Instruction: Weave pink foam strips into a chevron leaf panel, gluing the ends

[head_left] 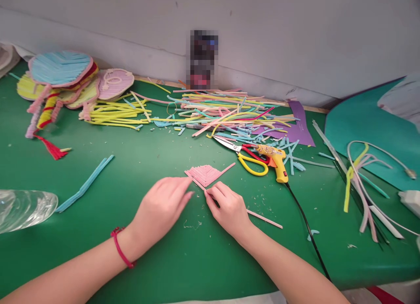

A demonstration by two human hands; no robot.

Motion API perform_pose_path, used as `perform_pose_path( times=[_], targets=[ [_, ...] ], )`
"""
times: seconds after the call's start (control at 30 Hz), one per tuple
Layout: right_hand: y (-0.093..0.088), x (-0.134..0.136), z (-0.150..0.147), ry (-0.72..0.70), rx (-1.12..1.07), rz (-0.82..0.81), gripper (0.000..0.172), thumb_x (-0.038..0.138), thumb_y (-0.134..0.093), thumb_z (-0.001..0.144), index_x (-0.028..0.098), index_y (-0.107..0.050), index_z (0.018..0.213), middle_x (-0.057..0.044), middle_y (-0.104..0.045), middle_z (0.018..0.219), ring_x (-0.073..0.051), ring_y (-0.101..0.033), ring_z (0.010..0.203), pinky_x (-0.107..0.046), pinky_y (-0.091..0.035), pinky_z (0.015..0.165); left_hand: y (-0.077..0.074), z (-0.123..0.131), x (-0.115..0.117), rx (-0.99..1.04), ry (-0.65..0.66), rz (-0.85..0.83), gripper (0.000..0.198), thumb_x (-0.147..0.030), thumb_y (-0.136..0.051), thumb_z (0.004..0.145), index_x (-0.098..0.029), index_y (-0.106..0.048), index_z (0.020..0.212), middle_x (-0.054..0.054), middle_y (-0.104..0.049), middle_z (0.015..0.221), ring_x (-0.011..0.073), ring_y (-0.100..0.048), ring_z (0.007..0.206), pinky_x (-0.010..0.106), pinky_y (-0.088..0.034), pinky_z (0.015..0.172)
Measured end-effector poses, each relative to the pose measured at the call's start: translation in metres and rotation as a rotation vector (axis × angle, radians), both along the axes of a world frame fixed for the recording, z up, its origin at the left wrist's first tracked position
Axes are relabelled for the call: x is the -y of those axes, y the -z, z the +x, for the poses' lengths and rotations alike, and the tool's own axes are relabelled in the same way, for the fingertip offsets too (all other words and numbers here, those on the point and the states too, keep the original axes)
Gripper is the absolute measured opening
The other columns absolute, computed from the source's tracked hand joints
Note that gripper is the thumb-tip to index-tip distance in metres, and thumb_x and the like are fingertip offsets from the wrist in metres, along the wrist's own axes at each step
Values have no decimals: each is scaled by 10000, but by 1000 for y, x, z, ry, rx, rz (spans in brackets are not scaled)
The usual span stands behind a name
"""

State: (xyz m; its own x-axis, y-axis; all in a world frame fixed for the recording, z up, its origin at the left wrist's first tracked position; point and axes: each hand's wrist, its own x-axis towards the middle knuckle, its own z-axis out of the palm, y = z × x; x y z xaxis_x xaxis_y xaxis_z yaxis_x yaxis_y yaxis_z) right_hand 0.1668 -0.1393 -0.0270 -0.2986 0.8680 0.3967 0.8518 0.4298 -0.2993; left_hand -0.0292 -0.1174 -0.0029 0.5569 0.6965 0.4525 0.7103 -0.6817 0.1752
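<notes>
A fan-shaped piece of pink pipe cleaners (pixel 206 174), laid in nested V rows, lies flat on the green table. One pink strip sticks out past its upper right corner. My right hand (pixel 228 210) pinches a pink pipe cleaner at the lower point of the V, along the piece's left edge. At that edge's upper end is my left hand (pixel 164 203), fingers stretched out and thumb apart, fingertips at the strip. Under my right wrist, another pink pipe cleaner (pixel 265 219) pokes out to the right.
Scissors (pixel 252 162) and a yellow glue gun (pixel 277 162) with a black cord lie beyond my right hand. Behind is a heap of coloured pipe cleaners (pixel 226 109). Finished fans (pixel 62 68) are stacked back left; a clear bottle (pixel 28 210) lies at left. Blue strips (pixel 85 183) rest nearby.
</notes>
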Motion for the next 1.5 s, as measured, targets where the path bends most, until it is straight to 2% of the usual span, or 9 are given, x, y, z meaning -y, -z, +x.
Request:
perform_pose_path(
  times=[0.1,0.2,0.3,0.43,0.53,0.67,0.97,1.23,1.5],
  targets=[
    [0,0,1,5,13,-14,251,173,-434,935,196,-549,714,-7,-554,676,-110,-520,610,-223,-386,565,5,12,19,-63,92,54,306,-244,-468,942,-66,-598,1155,126,-693,1122,223,-646,1012,366,-473,927],
    [0,0,1,0,20,-25,247,172,-430,935,194,-559,726,-11,-557,689,-113,-521,620,-223,-387,568,11,17,26,-127,99,28,374,-302,-447,953,-64,-577,1211,133,-643,1232,242,-605,1122,387,-444,979],
    [0,1,1,4,22,-24,251,171,-441,934,188,-554,711,-11,-555,687,-114,-518,621,-223,-388,574,16,16,23,-204,57,-25,441,-352,-409,961,-70,-542,1274,146,-577,1319,267,-558,1195,419,-420,1012],
    [-1,1,0,2,23,-23,253,166,-451,930,186,-546,696,-11,-553,683,-114,-522,630,-220,-389,581,18,15,19,-273,-49,-76,538,-433,-428,936,-60,-517,1313,216,-494,1381,329,-509,1244,466,-415,1018],
    [-2,0,0,2,32,-18,255,168,-442,933,191,-547,701,-12,-556,686,-114,-519,629,-217,-387,580,18,16,19,-300,-122,-107,574,-475,-468,906,-114,-494,1351,238,-435,1420,363,-468,1276,492,-414,1015],
    [-3,0,1,8,36,-27,261,171,-428,937,197,-543,703,-9,-550,687,-111,-510,618,-215,-384,568,19,16,17,-313,-133,-132,585,-487,-490,891,-155,-477,1372,252,-409,1434,378,-444,1293,505,-422,1005],
    [-3,0,1,7,48,-34,264,169,-428,932,199,-535,693,-7,-537,682,-114,-509,615,-222,-382,562,20,16,15,-298,-115,-179,566,-472,-470,906,-166,-463,1382,208,-405,1453,342,-409,1328,508,-377,1050],
    [-3,1,3,5,43,-63,249,177,-429,941,195,-550,724,-8,-560,708,-103,-527,618,-206,-391,553,21,16,13,-314,-101,-167,551,-471,-453,915,-162,-479,1369,209,-429,1436,337,-429,1315,507,-386,1039],
    [-3,1,3,34,-43,-82,196,173,-448,938,199,-537,765,-2,-590,737,-88,-578,628,-181,-421,562,21,17,13,-299,-108,-166,542,-466,-458,913,-161,-489,1360,205,-437,1432,334,-431,1313,498,-383,1047]
  ],
)
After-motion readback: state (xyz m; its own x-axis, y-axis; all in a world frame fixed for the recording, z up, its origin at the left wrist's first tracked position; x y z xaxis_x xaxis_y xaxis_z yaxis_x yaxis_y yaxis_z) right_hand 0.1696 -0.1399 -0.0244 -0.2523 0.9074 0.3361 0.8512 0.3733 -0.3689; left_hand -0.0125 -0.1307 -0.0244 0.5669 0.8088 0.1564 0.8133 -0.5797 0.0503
